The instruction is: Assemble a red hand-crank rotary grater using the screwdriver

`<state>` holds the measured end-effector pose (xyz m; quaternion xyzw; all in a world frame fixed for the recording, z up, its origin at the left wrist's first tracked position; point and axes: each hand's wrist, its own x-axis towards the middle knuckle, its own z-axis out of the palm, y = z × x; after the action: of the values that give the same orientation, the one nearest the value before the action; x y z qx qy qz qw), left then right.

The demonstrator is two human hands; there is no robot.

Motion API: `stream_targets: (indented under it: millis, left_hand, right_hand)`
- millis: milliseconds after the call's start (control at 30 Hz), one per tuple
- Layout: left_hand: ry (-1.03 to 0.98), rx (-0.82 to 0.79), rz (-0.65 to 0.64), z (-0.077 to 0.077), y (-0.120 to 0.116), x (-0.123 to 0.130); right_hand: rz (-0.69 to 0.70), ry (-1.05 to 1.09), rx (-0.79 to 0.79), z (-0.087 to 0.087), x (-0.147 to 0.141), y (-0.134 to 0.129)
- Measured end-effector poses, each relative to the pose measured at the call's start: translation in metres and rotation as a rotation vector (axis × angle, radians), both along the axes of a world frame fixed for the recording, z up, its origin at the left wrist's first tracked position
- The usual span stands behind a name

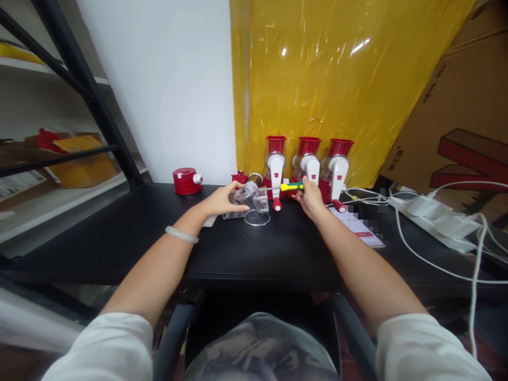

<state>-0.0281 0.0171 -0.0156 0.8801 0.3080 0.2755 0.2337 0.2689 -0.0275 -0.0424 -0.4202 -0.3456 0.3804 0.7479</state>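
My left hand (225, 200) is closed around a clear plastic grater housing (260, 201), which is held tilted over the black table. In my right hand (310, 198) is a screwdriver with a yellow and green handle (291, 186). Its shaft points left, and the tip meets the right side of the clear housing; whether it sits in a screw is too small to tell. A metal grater drum (254, 180) shows just behind the housing. Three red and white rotary graters (276, 166) with crank handles stand upright behind my hands.
A red base with a white knob (186, 181) sits on the black table (238, 254) to the left. On the right lie a phone (359, 227) and a white power strip (436, 225) with loose cables. A yellow plastic sheet (317, 79) hangs behind, beside a large cardboard box (456, 106).
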Motion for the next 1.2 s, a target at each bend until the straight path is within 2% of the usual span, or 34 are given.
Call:
stream_targets:
  millis: [367, 600, 867, 1200]
  left_hand:
    - [-0.020, 0.007, -0.028, -0.003, 0.003, 0.000]
    - [-0.013, 0.009, -0.030, 0.000, 0.001, 0.000]
    - [-0.014, -0.010, -0.027, -0.001, 0.001, 0.000]
    - [-0.006, -0.001, -0.031, -0.001, 0.002, -0.001]
  right_hand:
    - [0.012, -0.036, 0.020, 0.003, -0.002, -0.003]
    - [-0.052, -0.131, 0.043, -0.001, 0.001, -0.001]
    - [-0.069, -0.135, 0.031, -0.008, 0.006, 0.006]
    - [-0.142, -0.208, -0.052, -0.004, 0.006, 0.001]
